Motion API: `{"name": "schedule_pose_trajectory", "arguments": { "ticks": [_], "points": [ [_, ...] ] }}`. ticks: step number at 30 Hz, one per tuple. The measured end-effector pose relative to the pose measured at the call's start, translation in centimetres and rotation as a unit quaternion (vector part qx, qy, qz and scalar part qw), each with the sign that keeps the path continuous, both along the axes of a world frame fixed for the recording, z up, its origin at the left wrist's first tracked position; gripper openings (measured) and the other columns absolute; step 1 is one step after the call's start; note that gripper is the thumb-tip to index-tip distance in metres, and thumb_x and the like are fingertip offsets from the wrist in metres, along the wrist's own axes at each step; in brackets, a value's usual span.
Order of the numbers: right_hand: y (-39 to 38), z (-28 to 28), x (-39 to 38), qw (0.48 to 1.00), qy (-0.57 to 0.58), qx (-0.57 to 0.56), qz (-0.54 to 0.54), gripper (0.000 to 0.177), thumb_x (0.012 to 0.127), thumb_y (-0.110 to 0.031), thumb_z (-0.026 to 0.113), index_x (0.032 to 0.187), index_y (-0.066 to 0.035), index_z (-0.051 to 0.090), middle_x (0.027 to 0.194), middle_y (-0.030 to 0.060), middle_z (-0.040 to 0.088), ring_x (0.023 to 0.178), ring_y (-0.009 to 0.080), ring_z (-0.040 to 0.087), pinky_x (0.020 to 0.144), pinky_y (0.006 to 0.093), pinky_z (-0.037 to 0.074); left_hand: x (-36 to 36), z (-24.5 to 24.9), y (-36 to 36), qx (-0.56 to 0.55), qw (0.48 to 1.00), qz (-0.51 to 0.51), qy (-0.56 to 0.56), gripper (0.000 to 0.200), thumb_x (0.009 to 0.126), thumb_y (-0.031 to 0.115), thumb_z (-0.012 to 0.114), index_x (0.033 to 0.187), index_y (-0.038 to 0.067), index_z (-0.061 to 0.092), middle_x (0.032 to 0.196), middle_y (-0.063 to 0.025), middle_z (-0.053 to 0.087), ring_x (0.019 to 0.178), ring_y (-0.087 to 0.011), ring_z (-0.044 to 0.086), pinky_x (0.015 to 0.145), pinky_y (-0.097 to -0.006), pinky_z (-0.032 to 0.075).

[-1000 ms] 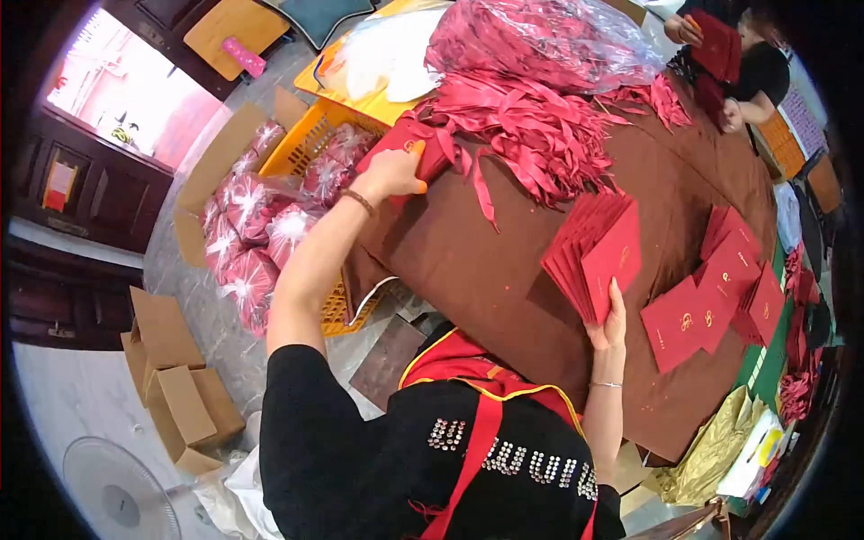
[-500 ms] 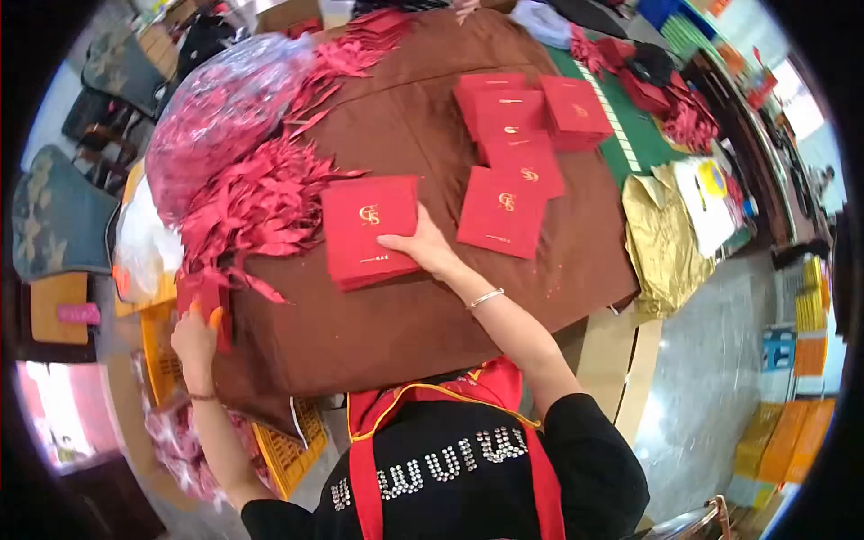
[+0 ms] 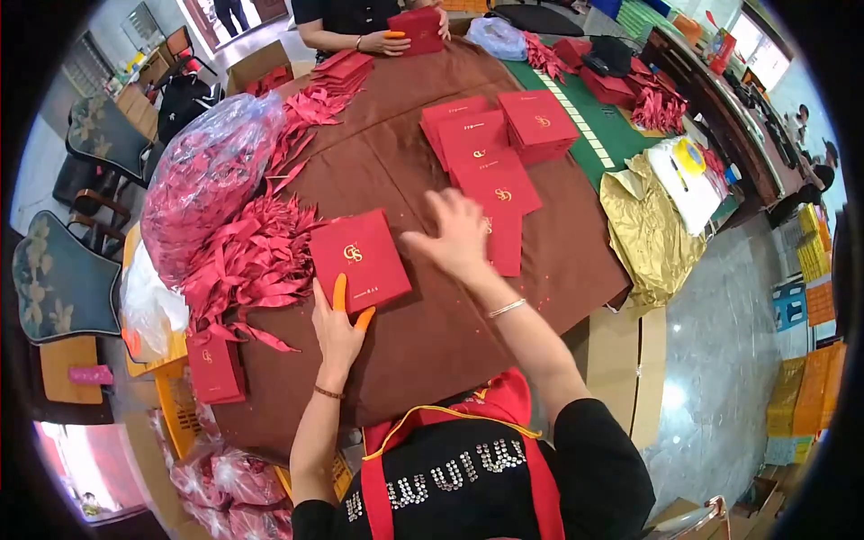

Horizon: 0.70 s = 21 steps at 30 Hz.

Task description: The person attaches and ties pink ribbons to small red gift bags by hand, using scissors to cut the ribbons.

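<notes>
A stack of red square cards with gold print (image 3: 360,256) lies at the middle left of the brown cloth. My left hand (image 3: 340,328) is on its lower edge, orange covers on two fingers, thumb at the left side. My right hand (image 3: 457,236), slightly blurred, is raised with fingers spread, holding nothing, between that stack and the overlapping red cards (image 3: 493,175) on the right. It hides part of the nearest card there. Another red stack (image 3: 216,367) lies at the cloth's left edge, beside a heap of red ribbons (image 3: 256,256).
Across the table, another person's hands hold a red item (image 3: 417,31). A clear bag of ribbons (image 3: 211,144) stands at the left. Gold wrapping (image 3: 650,229) lies on the right corner. Chairs (image 3: 67,274) stand at the left, cardboard (image 3: 621,369) below the right edge.
My left hand has moved right from the edge stack to the central stack. My right hand has let go of that stack and moved right. The view has shifted, showing more of the other person.
</notes>
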State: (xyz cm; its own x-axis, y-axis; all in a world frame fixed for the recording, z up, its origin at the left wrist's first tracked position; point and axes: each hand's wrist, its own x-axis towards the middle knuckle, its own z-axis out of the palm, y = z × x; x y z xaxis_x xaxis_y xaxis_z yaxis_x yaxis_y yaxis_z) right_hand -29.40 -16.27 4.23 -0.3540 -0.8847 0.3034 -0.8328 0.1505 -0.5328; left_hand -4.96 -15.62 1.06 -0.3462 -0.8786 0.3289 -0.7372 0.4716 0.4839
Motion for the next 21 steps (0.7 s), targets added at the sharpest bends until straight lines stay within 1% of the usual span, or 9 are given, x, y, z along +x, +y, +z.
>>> {"name": "schedule_pose_trajectory", "arguments": {
  "ticks": [3, 7, 13, 14, 15, 17, 18, 20, 21],
  "points": [
    [1.2, -1.8, -6.6, 0.982, 0.109, 0.047, -0.147, 0.090, 0.065, -0.047, 0.075, 0.139, -0.021, 0.032, 0.143, 0.0188, 0.026, 0.127, 0.0398, 0.030, 0.093, 0.0580, 0.033, -0.1, 0.1, 0.3, -0.017, 1.000, 0.000, 0.007, 0.074, 0.069, 0.020, 0.076, 0.133, 0.008, 0.041, 0.139, -0.0324, 0.024, 0.115, -0.0474, 0.041, 0.094, -0.0471, 0.038],
    [4.1, -1.7, -8.6, 0.975, -0.072, 0.136, -0.158, 0.108, 0.062, -0.034, 0.081, 0.145, -0.021, 0.013, 0.142, 0.0242, 0.024, 0.123, 0.0456, 0.035, 0.095, 0.0535, 0.037, -0.2, 1.2, 0.8, 0.027, 0.999, 0.021, -0.013, 0.078, 0.067, 0.020, 0.078, 0.135, 0.009, 0.040, 0.143, -0.0310, 0.019, 0.123, -0.0464, 0.036, 0.099, -0.0472, 0.035],
    [5.0, -4.0, -9.1, 0.955, -0.248, -0.159, -0.042, 0.103, 0.068, -0.002, 0.075, 0.146, -0.016, 0.009, 0.138, 0.0185, 0.033, 0.120, 0.0292, 0.045, 0.099, 0.0396, 0.041, -0.6, 5.1, 2.0, -0.110, 0.974, 0.082, -0.178, 0.072, 0.070, 0.026, 0.074, 0.133, 0.007, 0.044, 0.147, -0.0238, 0.014, 0.130, -0.0406, 0.028, 0.104, -0.0490, 0.026],
    [5.7, -2.7, -8.7, 0.889, -0.422, -0.178, 0.003, 0.097, 0.070, 0.003, 0.071, 0.145, -0.013, 0.012, 0.139, 0.0169, 0.031, 0.121, 0.0266, 0.043, 0.098, 0.0382, 0.041, -0.9, 5.5, 2.1, -0.111, 0.974, 0.081, -0.179, 0.072, 0.070, 0.026, 0.074, 0.133, 0.007, 0.044, 0.147, -0.0238, 0.014, 0.130, -0.0406, 0.028, 0.104, -0.0490, 0.026],
    [6.6, -1.4, -8.2, 0.790, -0.581, -0.192, 0.048, 0.091, 0.072, 0.007, 0.067, 0.144, -0.010, 0.015, 0.140, 0.0152, 0.029, 0.123, 0.0240, 0.041, 0.098, 0.0368, 0.042, -1.2, 5.8, 2.3, -0.111, 0.988, 0.017, -0.103, 0.070, 0.071, 0.024, 0.074, 0.132, 0.006, 0.044, 0.147, -0.0228, 0.017, 0.129, -0.0404, 0.030, 0.104, -0.0485, 0.026],
    [8.0, -0.3, -7.7, 0.784, -0.594, -0.166, 0.072, 0.089, 0.073, 0.010, 0.064, 0.145, -0.012, 0.015, 0.139, 0.0130, 0.032, 0.122, 0.0225, 0.042, 0.098, 0.0360, 0.041, -3.1, 7.5, 3.5, -0.026, 0.993, -0.082, 0.084, 0.064, 0.077, 0.013, 0.070, 0.133, 0.005, 0.042, 0.143, -0.0192, 0.030, 0.126, -0.0349, 0.037, 0.102, -0.0457, 0.032],
    [8.8, 0.5, -7.4, 0.777, -0.605, -0.140, 0.099, 0.088, 0.074, 0.014, 0.060, 0.145, -0.014, 0.016, 0.137, 0.0108, 0.035, 0.121, 0.0210, 0.043, 0.099, 0.0352, 0.041, -4.7, 6.7, 4.2, 0.113, 0.935, -0.138, 0.307, 0.069, 0.080, 0.007, 0.068, 0.139, 0.006, 0.032, 0.137, -0.0183, 0.038, 0.125, -0.0284, 0.040, 0.100, -0.0421, 0.037],
    [10.1, 1.6, -6.2, 0.737, -0.651, -0.130, 0.130, 0.086, 0.075, 0.010, 0.062, 0.144, -0.014, 0.019, 0.138, 0.0105, 0.033, 0.121, 0.0209, 0.043, 0.098, 0.0344, 0.041, -7.0, 7.1, 5.8, 0.333, 0.810, -0.160, 0.456, 0.074, 0.082, 0.000, 0.062, 0.143, 0.007, 0.021, 0.134, -0.0164, 0.041, 0.123, -0.0234, 0.042, 0.099, -0.0376, 0.040],
    [10.3, 0.7, -6.1, 0.787, -0.585, -0.117, 0.158, 0.085, 0.076, 0.008, 0.063, 0.144, -0.014, 0.018, 0.139, 0.0106, 0.032, 0.121, 0.0203, 0.043, 0.097, 0.0351, 0.043, -8.2, 7.1, 6.0, 0.336, 0.809, -0.162, 0.455, 0.074, 0.082, 0.000, 0.062, 0.143, 0.007, 0.021, 0.134, -0.0164, 0.041, 0.123, -0.0234, 0.042, 0.099, -0.0376, 0.040]
  ]
}}
